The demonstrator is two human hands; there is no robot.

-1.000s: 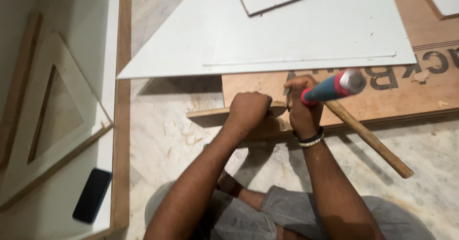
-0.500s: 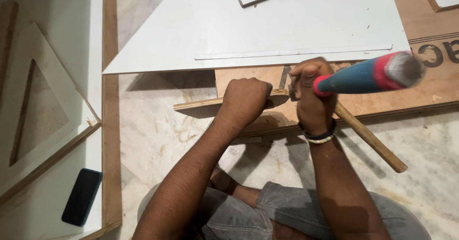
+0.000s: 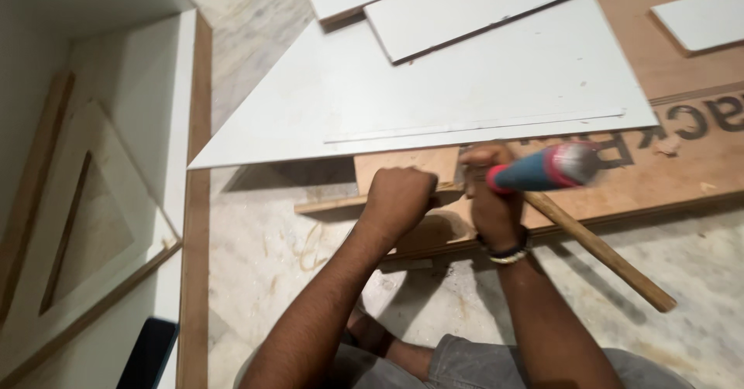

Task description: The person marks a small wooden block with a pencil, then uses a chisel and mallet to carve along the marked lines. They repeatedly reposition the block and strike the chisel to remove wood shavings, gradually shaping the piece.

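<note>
My left hand [image 3: 399, 193] is a closed fist pressing down on a thin wooden strip [image 3: 329, 202] that lies along the edge of a brown plywood board [image 3: 674, 168]. Right beside it, my right hand [image 3: 487, 203] grips a tool with a blue handle and a red-and-white end [image 3: 546, 168]; the handle points right and is motion-blurred. The tool's working tip is hidden by my hands. A round wooden stick [image 3: 608, 257] runs from under my right hand toward the lower right.
A large white sheet [image 3: 434, 87] covers the board's far part, with smaller white panels [image 3: 480, 1] on top. White cabinet panels with a triangular cut-out [image 3: 93, 226] stand at left. A dark phone [image 3: 147, 354] lies at lower left. The floor is marble with wood shavings [image 3: 310, 246].
The blue handle has swung down and in toward my right hand. My left fist stays on the strip. The view has shifted slightly.
</note>
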